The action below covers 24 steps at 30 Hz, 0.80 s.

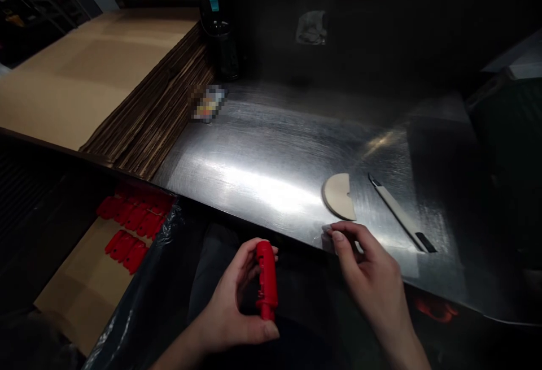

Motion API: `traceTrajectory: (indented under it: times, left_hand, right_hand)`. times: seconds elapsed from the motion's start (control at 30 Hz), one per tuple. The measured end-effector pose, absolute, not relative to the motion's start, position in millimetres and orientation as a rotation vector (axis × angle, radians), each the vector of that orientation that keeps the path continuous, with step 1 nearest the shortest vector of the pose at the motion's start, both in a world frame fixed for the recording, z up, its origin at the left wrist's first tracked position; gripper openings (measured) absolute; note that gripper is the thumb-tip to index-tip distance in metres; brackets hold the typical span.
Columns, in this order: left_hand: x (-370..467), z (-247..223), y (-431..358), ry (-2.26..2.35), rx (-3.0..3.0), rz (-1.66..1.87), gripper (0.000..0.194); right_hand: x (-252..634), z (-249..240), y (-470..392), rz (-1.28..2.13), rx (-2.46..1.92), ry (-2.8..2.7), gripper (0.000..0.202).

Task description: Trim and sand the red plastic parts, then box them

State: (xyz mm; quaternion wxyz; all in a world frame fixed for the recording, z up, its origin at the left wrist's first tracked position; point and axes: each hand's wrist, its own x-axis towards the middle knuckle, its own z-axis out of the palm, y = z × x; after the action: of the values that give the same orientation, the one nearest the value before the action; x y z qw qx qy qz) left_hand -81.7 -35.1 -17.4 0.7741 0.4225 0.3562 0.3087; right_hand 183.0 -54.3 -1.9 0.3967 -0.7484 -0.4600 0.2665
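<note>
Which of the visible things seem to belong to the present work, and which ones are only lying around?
Probably the work:
red part, held in the left hand
similar red parts in rows, lower left
perhaps the pale-handled tool and half-disc near the right hand

Seemingly lying about:
cardboard stack
black device beside it

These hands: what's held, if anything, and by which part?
The left hand holds the red piece, thumb at its lower end, fingers behind its top. The right hand: can't tell.

Your left hand (226, 305) curls in a firm grip, thumb nearest you; your right hand (375, 271) bends its forefinger close to the thumb.
</note>
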Motion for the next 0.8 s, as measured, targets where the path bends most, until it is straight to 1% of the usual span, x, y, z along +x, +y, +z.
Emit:
traceTrajectory:
  times: [0.1,0.2,0.3,0.43,0.53,0.67,0.73,0.8]
  left_hand:
    - [-82,-20,-33,0.768,0.91,0.672,0.115]
    - [-84,-21,-29,0.786,0.915,0.68,0.115]
    - [-85,-21,-25,0.808,0.909,0.674,0.114]
    - [-83,-17,-23,0.806,0.911,0.674,0.111]
    - [-81,-15,-25,0.796,0.92,0.674,0.112]
    - [-85,-13,-31,0.791,0.967,0.669,0.115]
    - [-89,-11,-34,0.792,0.996,0.655,0.114]
    - [-93,-9,-36,0.789,1.018,0.646,0.114]
  right_hand:
    - [185,-5,-42,0.38,-1.875,-1.384,0.022]
    - [184,-12,-30,0.154,-2.009,-1.402,0.026]
    - [182,-17,-21,0.127,-2.164,-1.378,0.03]
    - [179,-19,-19,0.13,-2.155,-1.348,0.029]
    - [176,-22,-22,0.036,-2.1,-1.31,0.029]
    - [182,-15,-26,-0.167,-2.045,-1.422,0.035]
    - [194,-5,-25,-0.258,-2.159,-1.434,0.042]
    - [212,4,-21,-0.218,-2.394,-1.387,0.052]
